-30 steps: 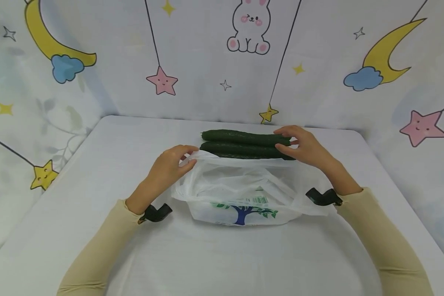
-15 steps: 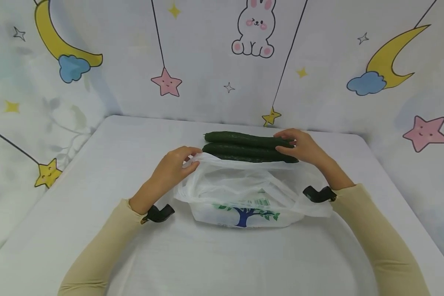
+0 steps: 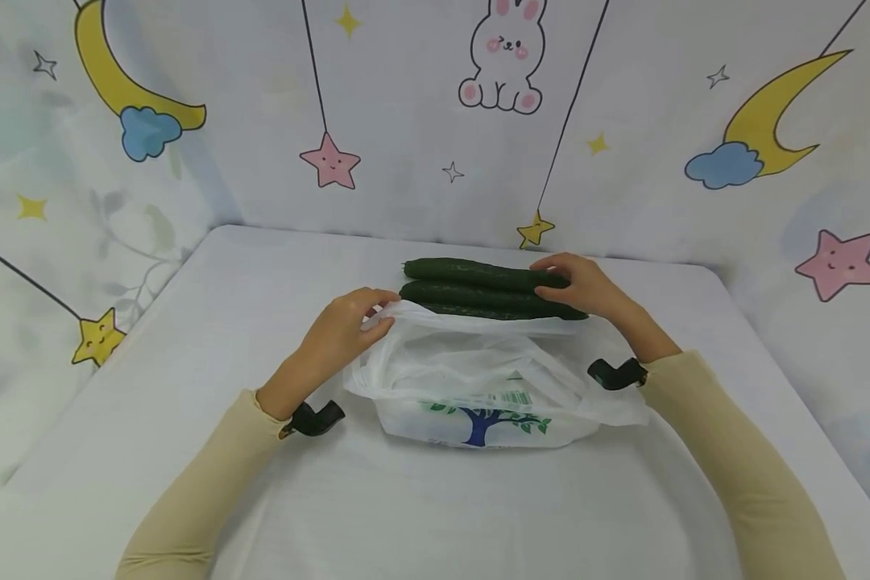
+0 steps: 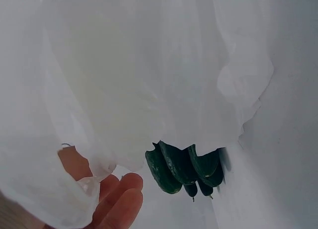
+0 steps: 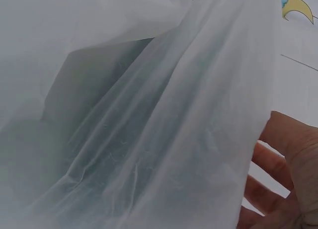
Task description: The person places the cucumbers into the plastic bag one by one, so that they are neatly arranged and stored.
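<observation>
Several dark green cucumbers [image 3: 471, 298] lie side by side behind a white plastic bag [image 3: 478, 354] in the head view. My right hand [image 3: 583, 282] spans the far cucumber [image 3: 464, 272] near its right end, fingers behind and thumb in front. In the right wrist view, bag film hides the cucumbers and part of that hand [image 5: 285, 169]. My left hand [image 3: 337, 326] is at the bag's upper left edge, thumb and fingers apart. The left wrist view shows its fingertips [image 4: 121, 194] beside the film and the stacked cucumber ends [image 4: 184, 164].
The bag lies with its mouth gaping upward on a white-covered table [image 3: 435, 515]; a tree print [image 3: 486, 420] marks its front. A backdrop [image 3: 406, 105] with moons, stars and a rabbit rises behind the table. Black wrist mounts [image 3: 317, 419] jut out close to the bag.
My right hand has shifted slightly left along the cucumbers. The head view has moved a little, so the scene sits lower and farther right. The left hand stays by the bag's edge.
</observation>
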Available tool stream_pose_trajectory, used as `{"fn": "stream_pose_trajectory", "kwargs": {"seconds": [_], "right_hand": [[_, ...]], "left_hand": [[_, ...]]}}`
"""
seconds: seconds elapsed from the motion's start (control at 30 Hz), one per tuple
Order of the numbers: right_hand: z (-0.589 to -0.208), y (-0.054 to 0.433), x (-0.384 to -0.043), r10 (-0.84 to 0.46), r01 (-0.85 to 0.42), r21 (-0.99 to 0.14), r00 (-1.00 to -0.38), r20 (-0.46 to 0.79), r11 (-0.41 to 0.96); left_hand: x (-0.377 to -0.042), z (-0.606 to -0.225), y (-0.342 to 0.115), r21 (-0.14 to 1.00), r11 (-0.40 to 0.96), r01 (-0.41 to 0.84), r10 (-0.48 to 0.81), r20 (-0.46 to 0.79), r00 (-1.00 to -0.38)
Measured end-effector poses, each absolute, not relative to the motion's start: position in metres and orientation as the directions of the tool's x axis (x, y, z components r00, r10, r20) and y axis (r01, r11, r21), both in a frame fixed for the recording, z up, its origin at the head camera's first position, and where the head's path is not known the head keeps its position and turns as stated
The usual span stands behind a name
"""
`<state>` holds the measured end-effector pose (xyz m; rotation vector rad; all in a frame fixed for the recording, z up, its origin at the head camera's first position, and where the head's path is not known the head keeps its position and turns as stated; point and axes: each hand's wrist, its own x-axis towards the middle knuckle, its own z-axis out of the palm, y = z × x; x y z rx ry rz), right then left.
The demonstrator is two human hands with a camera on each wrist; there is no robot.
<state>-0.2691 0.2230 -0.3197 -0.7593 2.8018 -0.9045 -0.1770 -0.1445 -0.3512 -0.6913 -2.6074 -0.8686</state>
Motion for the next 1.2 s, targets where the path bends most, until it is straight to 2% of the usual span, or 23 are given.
{"fn": "stream_pose_trajectory", "kwargs": {"seconds": [0.57, 1.2], "right_hand": [[-0.330, 0.212, -0.283, -0.481, -0.439, -0.523, -0.875, 0.063, 0.730], [-0.339, 0.200, -0.295, -0.519, -0.489, -0.498, -0.850, 0.089, 0.716]], "left_hand": [[-0.178, -0.350, -0.146, 0.473, 0.703, 0.532, 0.352, 0.418, -0.837], [-0.180, -0.352, -0.146, 0.482, 0.700, 0.528, 0.360, 0.401, -0.843]]}}
